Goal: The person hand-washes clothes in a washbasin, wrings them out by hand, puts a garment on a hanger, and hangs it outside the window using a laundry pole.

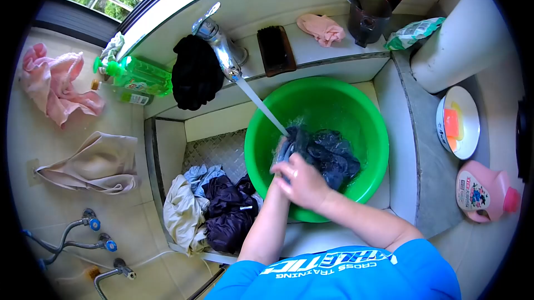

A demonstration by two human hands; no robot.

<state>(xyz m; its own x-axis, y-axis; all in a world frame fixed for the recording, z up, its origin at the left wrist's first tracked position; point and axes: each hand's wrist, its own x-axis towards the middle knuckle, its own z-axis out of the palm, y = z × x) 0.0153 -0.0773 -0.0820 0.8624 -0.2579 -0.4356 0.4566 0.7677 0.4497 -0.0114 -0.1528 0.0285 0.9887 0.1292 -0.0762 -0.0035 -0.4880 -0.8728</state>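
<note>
A green plastic basin [377,133] stands in the sink with water in it. Dark blue-grey wet garment [334,158] fabric lies in the water, bunched toward the basin's left side. My left hand [281,158] grips a raised fold of it under the stream, partly hidden and blurred. Across my left wrist, my right hand [302,176] is closed with fingers curled against the same bunched fabric. The chrome tap [225,58] is running, and its stream lands on the cloth beside my hands.
Dark and pale clothes [231,211] are heaped left of the basin. Along the ledge lie a black cloth [196,72], a scrubbing brush [275,50], a pink cloth [322,28] and a dark cup [368,17]. At right are a soap bowl [471,127] and a pink detergent bottle [483,191].
</note>
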